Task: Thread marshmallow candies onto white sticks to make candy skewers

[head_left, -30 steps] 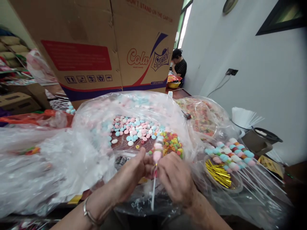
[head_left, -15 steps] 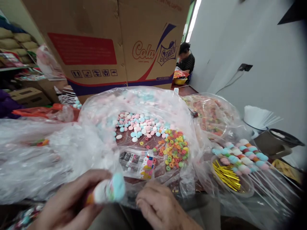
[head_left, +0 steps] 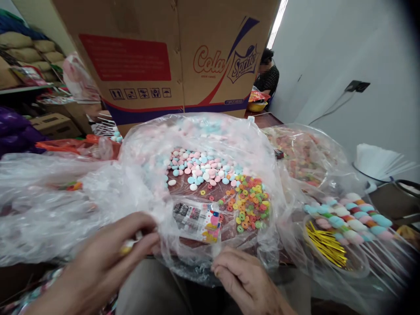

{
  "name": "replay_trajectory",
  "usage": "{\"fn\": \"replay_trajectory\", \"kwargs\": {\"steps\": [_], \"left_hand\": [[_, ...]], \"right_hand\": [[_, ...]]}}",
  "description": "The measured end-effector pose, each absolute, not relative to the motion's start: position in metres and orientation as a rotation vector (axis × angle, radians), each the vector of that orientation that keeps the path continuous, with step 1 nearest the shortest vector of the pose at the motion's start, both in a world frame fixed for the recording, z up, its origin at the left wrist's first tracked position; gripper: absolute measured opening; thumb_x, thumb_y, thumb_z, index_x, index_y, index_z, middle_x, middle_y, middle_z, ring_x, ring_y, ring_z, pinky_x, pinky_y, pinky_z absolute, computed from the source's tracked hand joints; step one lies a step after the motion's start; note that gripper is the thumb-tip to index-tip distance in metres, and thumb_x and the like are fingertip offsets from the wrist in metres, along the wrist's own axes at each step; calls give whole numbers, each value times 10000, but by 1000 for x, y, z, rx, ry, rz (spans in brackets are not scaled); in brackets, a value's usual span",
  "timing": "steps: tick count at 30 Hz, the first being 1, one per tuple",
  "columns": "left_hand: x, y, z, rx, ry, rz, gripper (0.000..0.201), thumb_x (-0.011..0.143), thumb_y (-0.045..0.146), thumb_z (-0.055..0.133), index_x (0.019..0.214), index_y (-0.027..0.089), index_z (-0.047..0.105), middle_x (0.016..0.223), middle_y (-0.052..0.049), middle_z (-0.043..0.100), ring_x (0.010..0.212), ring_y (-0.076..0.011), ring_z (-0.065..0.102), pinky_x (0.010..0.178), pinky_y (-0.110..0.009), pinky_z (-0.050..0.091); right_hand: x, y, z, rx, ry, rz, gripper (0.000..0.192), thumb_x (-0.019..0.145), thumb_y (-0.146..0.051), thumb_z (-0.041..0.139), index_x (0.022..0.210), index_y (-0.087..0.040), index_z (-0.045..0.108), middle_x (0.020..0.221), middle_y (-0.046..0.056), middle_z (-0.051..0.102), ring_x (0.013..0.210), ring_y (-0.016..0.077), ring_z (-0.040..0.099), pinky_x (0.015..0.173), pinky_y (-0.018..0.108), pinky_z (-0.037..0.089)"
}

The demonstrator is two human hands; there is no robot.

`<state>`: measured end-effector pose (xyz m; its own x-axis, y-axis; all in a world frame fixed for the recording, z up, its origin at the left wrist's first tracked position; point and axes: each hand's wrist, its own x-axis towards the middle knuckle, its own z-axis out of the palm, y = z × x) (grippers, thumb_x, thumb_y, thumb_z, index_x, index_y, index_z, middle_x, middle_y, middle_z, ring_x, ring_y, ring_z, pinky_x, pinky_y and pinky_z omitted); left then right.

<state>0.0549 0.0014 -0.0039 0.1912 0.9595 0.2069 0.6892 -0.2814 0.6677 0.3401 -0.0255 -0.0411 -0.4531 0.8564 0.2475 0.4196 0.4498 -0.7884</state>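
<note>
My left hand [head_left: 111, 253] is closed around a marshmallow candy skewer [head_left: 129, 246]; only a small white and yellow part shows between the fingers, and the rest is hidden. Its fingertips are beside the crumpled clear plastic. My right hand [head_left: 246, 278] has its fingers pressed together at the front edge of the clear plastic bag [head_left: 193, 267]; what they pinch is hard to make out. Between and beyond the hands lies a printed clear packet [head_left: 197, 221]. Behind it are loose pink, blue and white marshmallows [head_left: 205, 168], with ring-shaped gummies [head_left: 251, 201] at their right.
A large cardboard box [head_left: 183, 57] stands behind the candy. At right, finished marshmallow skewers [head_left: 354, 218] lie by a tub of gold twist ties [head_left: 324, 245]. A bag of gummies [head_left: 298, 153] and white sticks [head_left: 377, 159] are farther back. Another person [head_left: 269, 74] sits beyond.
The skewer's blue and white end, visible earlier in my left hand, is now mostly hidden by the fingers. The right hand is slightly farther right. The whole view has shifted.
</note>
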Motion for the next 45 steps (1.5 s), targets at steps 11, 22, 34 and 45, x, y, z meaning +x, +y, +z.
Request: {"fn": "replay_trajectory", "kwargs": {"steps": [11, 22, 34, 45], "left_hand": [[145, 82, -62, 2576, 1539, 394, 95, 902, 209, 680, 817, 168, 669, 876, -73, 699, 859, -264, 657, 790, -388, 492], [150, 73, -59, 2766, 1541, 714, 294, 981, 201, 522, 721, 166, 654, 762, -95, 652, 778, -282, 564, 741, -422, 409], [162, 51, -31, 2766, 1274, 1223, 313, 998, 325, 513, 1225, 111, 538, 1186, -199, 640, 1105, -336, 545, 945, -485, 415], [163, 66, -8, 1605, 868, 365, 230, 853, 379, 620, 727, 194, 567, 585, 60, 484, 506, -107, 400, 477, -232, 282]], "right_hand": [[340, -31, -52, -1102, -2084, 777, 256, 976, -171, 417, 799, -199, 599, 730, 8, 624, 667, 122, 592, 613, 213, 424], [340, -21, -48, -1341, -1687, 853, 175, 982, -278, 465, 935, -211, 619, 816, 14, 656, 714, 137, 617, 645, 224, 481], [347, 23, -38, -1390, -1567, 770, 189, 912, -303, 518, 839, -192, 652, 691, -21, 603, 646, 139, 549, 607, 241, 430], [367, 20, -31, -1257, -1878, 543, 284, 1003, -268, 460, 740, -203, 544, 728, -6, 555, 724, 147, 515, 668, 262, 383]]}}
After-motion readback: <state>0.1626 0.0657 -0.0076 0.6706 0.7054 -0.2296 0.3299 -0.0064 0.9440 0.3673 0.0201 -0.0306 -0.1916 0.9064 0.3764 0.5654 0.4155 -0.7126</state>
